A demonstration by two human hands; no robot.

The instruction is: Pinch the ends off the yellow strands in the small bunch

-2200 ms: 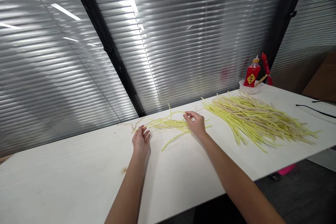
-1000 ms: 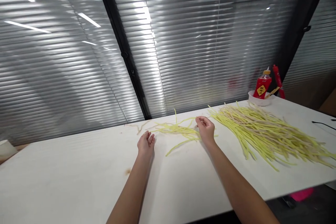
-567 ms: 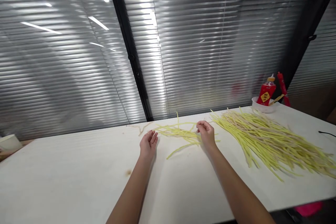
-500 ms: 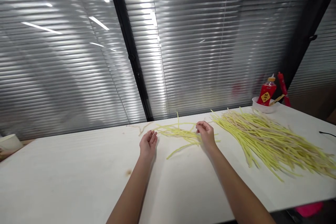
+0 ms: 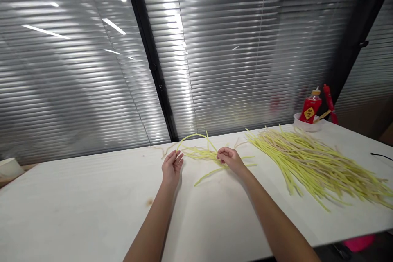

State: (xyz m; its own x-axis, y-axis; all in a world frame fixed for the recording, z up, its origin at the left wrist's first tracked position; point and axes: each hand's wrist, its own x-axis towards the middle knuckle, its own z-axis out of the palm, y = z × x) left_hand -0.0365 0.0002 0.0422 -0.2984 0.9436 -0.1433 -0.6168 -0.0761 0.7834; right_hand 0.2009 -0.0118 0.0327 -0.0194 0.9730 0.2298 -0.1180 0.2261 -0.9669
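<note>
A thin yellow strand [image 5: 196, 134], like a pipe cleaner, arches up between my two hands. My left hand [image 5: 172, 168] pinches one end of it between thumb and forefinger, with the other fingers loosely curled. At the other side my right hand [image 5: 231, 158] is closed on the strand; its exact grip is partly hidden. Beneath and between the hands lies a small loose heap of yellow strands [image 5: 199, 154], with one strand [image 5: 208, 175] lying apart nearer to me. A few beige strands [image 5: 166, 151] lie behind my left hand.
A large bundle of yellow and beige strands [image 5: 319, 168] is spread over the right side of the white table [image 5: 92, 200]. Behind it, a white bowl [image 5: 307, 126] holds a red bottle [image 5: 310, 108]. Blinds [image 5: 227, 57] stand along the table's back edge. A black cable [image 5: 380, 155] lies at right.
My right hand has moved left and slightly down, closer to my left hand. The strand between them, nearly straight before, has bowed upward into an arch. My left hand has barely moved.
</note>
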